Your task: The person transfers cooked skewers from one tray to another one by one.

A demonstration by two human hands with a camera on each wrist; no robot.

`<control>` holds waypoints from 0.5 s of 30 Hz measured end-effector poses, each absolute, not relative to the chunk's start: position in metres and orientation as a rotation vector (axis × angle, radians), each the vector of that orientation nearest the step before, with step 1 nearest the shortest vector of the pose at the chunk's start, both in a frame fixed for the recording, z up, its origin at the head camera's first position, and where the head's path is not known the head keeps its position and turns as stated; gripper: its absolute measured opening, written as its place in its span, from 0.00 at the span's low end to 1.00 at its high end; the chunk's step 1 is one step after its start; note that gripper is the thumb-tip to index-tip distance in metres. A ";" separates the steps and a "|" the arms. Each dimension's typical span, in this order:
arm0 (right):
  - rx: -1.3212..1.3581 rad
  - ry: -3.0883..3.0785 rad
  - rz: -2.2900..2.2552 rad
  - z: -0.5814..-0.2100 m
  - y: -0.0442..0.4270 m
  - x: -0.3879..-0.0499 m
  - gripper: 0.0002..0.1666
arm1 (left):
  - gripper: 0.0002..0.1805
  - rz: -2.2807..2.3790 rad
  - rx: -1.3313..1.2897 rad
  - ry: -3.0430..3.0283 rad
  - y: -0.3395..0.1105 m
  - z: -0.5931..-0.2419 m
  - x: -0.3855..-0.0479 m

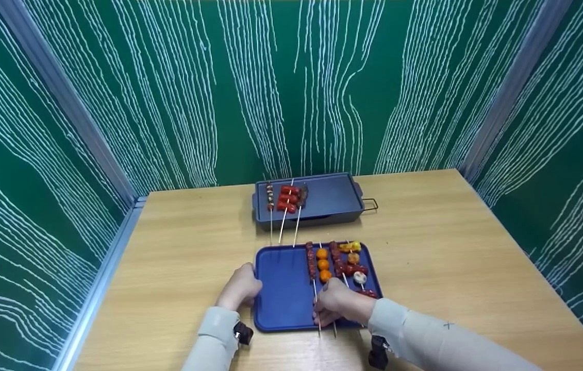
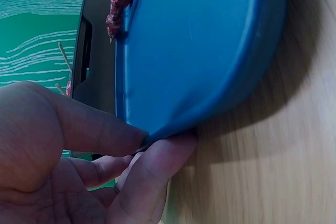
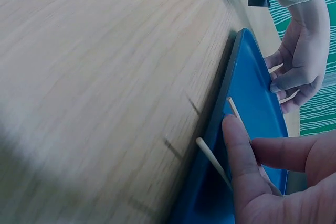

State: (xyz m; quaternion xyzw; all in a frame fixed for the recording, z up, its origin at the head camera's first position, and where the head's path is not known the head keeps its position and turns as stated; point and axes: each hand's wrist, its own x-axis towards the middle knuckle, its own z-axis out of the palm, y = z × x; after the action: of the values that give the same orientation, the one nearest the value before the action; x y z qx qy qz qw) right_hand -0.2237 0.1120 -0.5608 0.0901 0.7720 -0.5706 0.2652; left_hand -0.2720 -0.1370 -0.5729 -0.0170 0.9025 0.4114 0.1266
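Gripping the blue tray (image 1: pixel 282 288) by its rim, right of the left hand (image 1: pixel 239 286), between thumb and fingers. Pinching a dark red meat skewer (image 1: pixel 311 263) by its stick in the nearly closed right hand (image 1: pixel 340 300), with the meat over the tray, ahead of that hand, beside a skewer of orange balls (image 1: pixel 323 264). Facing a grill pan (image 1: pixel 328 196) beyond both hands.

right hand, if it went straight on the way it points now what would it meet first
Probably the left hand, pinching the left edge of the blue tray, beyond its bare part; the height of the right hand is hard to judge, so it might brush the tray first.
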 end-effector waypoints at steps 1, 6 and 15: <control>0.245 2.090 -1.543 -0.561 0.112 -0.224 0.09 | 0.12 1.196 -0.052 2.627 -0.137 -0.573 -0.272; 0.251 2.140 -1.515 -0.562 0.113 -0.224 0.08 | 0.13 1.195 -0.061 2.623 -0.136 -0.573 -0.272; 0.203 2.251 -1.463 -0.564 0.114 -0.222 0.09 | 0.13 1.172 -0.038 2.634 -0.138 -0.573 -0.272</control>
State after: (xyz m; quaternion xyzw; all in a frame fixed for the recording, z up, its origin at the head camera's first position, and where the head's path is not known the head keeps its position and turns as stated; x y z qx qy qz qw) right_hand -0.2225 0.1141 -0.5637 0.0736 0.8152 -0.5296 0.2227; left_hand -0.2720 -0.1378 -0.5725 -0.0131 0.9059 0.4032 0.1289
